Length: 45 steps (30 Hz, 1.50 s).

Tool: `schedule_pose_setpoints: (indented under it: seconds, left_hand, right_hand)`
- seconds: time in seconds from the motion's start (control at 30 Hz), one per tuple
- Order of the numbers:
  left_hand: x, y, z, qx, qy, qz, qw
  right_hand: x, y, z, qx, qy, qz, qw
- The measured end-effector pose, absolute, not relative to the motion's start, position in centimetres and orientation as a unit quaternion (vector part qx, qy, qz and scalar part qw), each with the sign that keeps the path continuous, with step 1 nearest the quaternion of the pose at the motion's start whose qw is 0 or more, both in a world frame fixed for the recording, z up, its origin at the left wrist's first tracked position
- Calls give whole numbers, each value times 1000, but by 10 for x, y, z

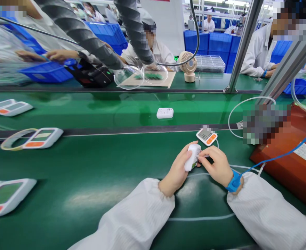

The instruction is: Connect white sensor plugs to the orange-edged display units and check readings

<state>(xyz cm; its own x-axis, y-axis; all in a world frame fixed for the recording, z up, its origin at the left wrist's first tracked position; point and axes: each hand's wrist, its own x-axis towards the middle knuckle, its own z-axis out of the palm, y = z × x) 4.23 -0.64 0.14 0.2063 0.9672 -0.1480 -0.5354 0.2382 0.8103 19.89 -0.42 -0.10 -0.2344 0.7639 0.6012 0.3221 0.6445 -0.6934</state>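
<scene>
My left hand (177,170) is closed around a small white electronic device (194,156), tilted up on its edge with a green patch low on its side. At the side of that device, my right hand (217,165) pinches a thin whitish tube end (200,157); whether it is inserted cannot be seen. A blue wrist strap (233,182) is around my right wrist. Just beyond my hands lies a white monitor (207,136) with digits on its screen and orange buttons. Pale tubing (202,218) runs across the green table beneath my forearms.
More white monitors (45,138) lie at left, one beside a yellowish ring. A white device (165,113) rests on the green strip beyond the dark rail. At right are a brown-red box (286,166) and a blue cord (286,154). Co-workers, a fan (188,66) and duct hoses are opposite.
</scene>
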Motion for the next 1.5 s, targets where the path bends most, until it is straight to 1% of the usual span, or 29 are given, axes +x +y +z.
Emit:
schedule_pose_setpoints:
  seconds: [0.27,0.6,1.13,1.5]
  left_hand:
    - [41,-6,0,341,349,530,694]
    - [37,-7,-8,405,379,501,664]
    - [39,-6,-9,414,383,501,656]
    - [37,-7,-12,461,403,483,626]
  right_hand:
    - [199,-4,0,-357,-760,234,490]
    - [199,-5,1,-347,-750,233,512]
    - [198,-6,1,-384,-736,249,499]
    - [197,-6,5,-364,-757,231,491]
